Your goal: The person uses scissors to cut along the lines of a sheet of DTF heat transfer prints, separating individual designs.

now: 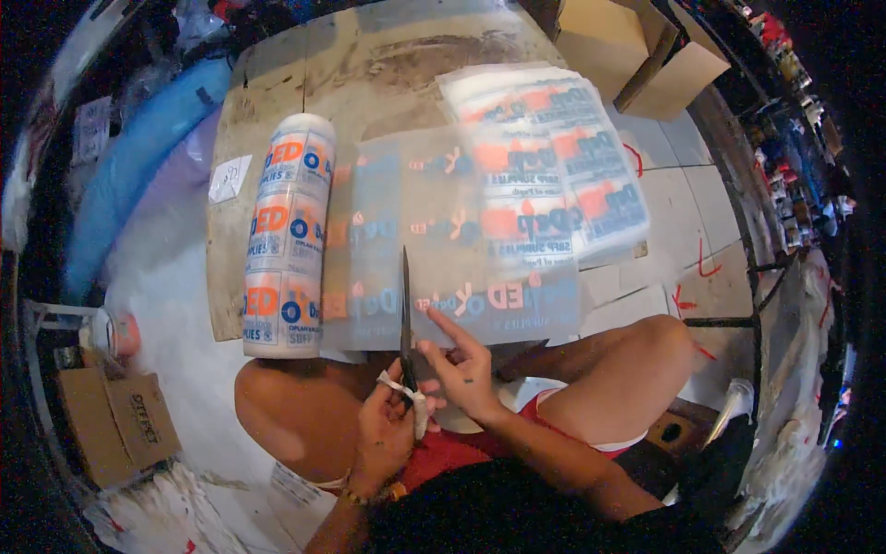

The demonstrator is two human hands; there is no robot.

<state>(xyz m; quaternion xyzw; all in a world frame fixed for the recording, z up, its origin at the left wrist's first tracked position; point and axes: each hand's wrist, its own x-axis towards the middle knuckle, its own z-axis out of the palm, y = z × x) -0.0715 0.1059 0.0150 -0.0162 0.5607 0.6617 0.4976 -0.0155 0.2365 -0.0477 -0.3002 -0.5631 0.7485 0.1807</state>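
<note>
My left hand is closed around the handles of a pair of dark scissors, wrapped in white material. The blades lie together and point away from me, over a sheet of clear printed plastic film. My right hand is just right of the blades, its index finger stretched toward the film's near edge and its thumb apart; the other fingers are partly hidden. To the left, a thick roll of the same film, printed orange and blue, lies lengthwise. The film sheet stretches from beside it to the right.
A stack of printed plastic sheets lies at the right of the wooden board. A small paper label sits at its left edge. Open cardboard boxes stand at the far right, another carton at lower left. My bare knees flank the board's near edge.
</note>
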